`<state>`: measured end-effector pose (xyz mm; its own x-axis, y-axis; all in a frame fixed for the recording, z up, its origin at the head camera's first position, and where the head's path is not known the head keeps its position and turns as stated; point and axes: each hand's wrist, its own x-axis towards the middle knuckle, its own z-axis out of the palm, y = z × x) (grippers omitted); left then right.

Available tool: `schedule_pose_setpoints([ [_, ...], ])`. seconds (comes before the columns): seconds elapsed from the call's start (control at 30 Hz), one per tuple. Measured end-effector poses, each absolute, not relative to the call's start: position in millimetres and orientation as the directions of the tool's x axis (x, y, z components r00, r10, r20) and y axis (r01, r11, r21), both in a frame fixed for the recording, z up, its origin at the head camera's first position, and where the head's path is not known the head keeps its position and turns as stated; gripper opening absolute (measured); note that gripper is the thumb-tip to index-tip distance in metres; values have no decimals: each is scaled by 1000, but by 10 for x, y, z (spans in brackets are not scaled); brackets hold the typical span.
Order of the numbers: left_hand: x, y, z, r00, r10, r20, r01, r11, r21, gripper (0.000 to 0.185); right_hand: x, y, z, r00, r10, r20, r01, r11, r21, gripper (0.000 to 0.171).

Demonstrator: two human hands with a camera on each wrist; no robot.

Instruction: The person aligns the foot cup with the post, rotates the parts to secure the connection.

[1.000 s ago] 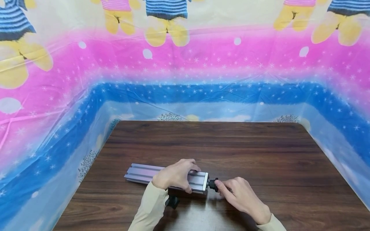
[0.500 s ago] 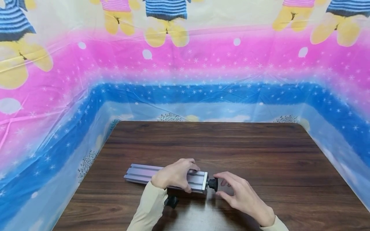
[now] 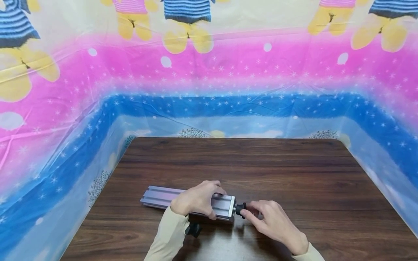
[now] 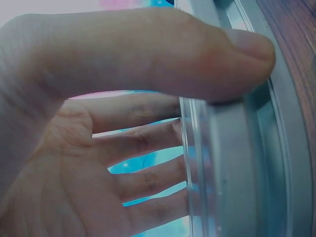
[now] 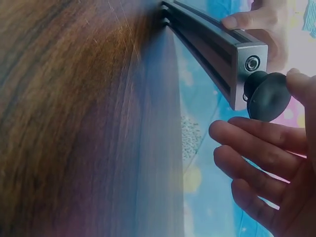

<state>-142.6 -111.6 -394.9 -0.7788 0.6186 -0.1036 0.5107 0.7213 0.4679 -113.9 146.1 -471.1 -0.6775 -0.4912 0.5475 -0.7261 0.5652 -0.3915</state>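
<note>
A silver slotted aluminium profile (image 3: 163,195) lies on the wooden table, slanting slightly. My left hand (image 3: 197,197) grips it from above near its right end. In the left wrist view the thumb (image 4: 232,64) lies over one face, with the fingers (image 4: 148,143) reaching to the far side. A black levelling foot (image 3: 241,209) with a round disc sticks out of the profile's end plate (image 5: 256,52) on a short metal stem. My right hand (image 3: 272,221) pinches the disc's rim between thumb and forefinger; its other fingers are loosely bent. A round socket shows beside the stem.
A small black object (image 3: 194,230) sits beside the left sleeve. The dark wooden table (image 3: 261,163) stretches back to a printed pink and blue cloth (image 3: 209,105) that hangs around its far and side edges.
Half a second ago the right hand was spread around the levelling foot; its thumb and fingers have closed onto the disc again. The left hand and the profile stay almost still.
</note>
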Motion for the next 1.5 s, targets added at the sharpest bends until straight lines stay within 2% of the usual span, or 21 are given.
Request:
schedule_pose_setpoints([
  [0.07,-1430,-1109,-3948,-779,619,-101,514,722,462,65,-1141,1466,-4712,-687,-486,540,-713,595,-371,30],
  [0.17,-1436,-1103,-3951,-777,622,-101,517,721,461,66,-1128,1484,-4702,-720,-475,506,-679,633,-372,35],
  [0.27,-1446,-1102,-3952,-777,621,-102,516,721,462,67,-1107,1515,-4696,-753,-459,471,-648,642,-410,20],
  [0.3,-1449,-1103,-3953,-777,621,-102,515,722,462,67,-1101,1528,-4695,-756,-457,469,-647,632,-426,11],
  [0.33,-1453,-1103,-3954,-779,619,-103,513,723,463,68,-1096,1542,-4696,-751,-460,474,-654,619,-435,9],
  [0.4,-1459,-1104,-3954,-781,615,-112,505,727,465,68,-1093,1562,-4702,-721,-478,501,-689,572,-446,36],
  [0.47,-1462,-1104,-3956,-783,609,-122,495,731,470,68,-1093,1573,-4707,-675,-500,542,-735,520,-436,54],
  [0.57,-1461,-1108,-3961,-784,607,-131,488,733,473,69,-1100,1558,-4710,-611,-521,596,-789,464,-403,64],
  [0.73,-1464,-1118,-3969,-781,613,-116,499,726,474,69,-1112,1523,-4707,-585,-515,626,-805,459,-375,58],
  [0.9,-1467,-1129,-3966,-781,616,-107,510,726,462,68,-1112,1512,-4712,-641,-512,572,-764,492,-416,46],
  [1.03,-1466,-1133,-3961,-781,615,-109,511,729,456,67,-1125,1498,-4721,-682,-497,537,-728,528,-436,29],
  [1.17,-1471,-1126,-3962,-785,608,-121,495,732,468,67,-1149,1471,-4718,-691,-490,531,-717,557,-419,7],
  [1.37,-1478,-1115,-3960,-793,594,-136,471,739,482,68,-1163,1442,-4703,-705,-475,527,-693,620,-369,37],
  [1.5,-1468,-1119,-3958,-797,587,-140,465,745,478,68,-1145,1447,-4699,-736,-457,499,-661,642,-388,40],
])
